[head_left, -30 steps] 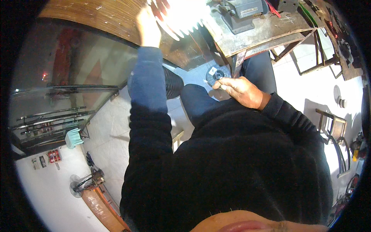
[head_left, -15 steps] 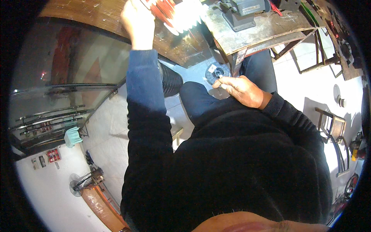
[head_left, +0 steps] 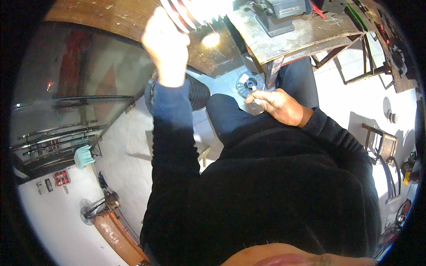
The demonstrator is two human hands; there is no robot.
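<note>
My left hand (head_left: 166,46) is raised over the wooden tabletop at the top of the view, washed out by strong light. Its fingers look curled, and what they hold is lost in the glare. Right beside it is a banded, reddish-brown and white rounded thing (head_left: 178,15), partly cut off by the upper edge. My right hand (head_left: 282,105) rests above my lap, thumb and forefinger pinched together; anything between them is too fine to make out. Just beyond those fingertips, a dark round spool (head_left: 250,83) with a pale label lies on the floor between my legs.
A wooden bench (head_left: 270,42) with a grey metal device (head_left: 278,20) stands at the upper right. The brown tabletop (head_left: 111,15) runs along the upper left above a glass-fronted cabinet (head_left: 80,66). A small stool (head_left: 384,142) is at the far right, a fan (head_left: 91,210) at the lower left.
My left hand has come down and slightly right, toward me. The reddish-brown and white thing beside it has a different position and look. My right hand has barely moved.
</note>
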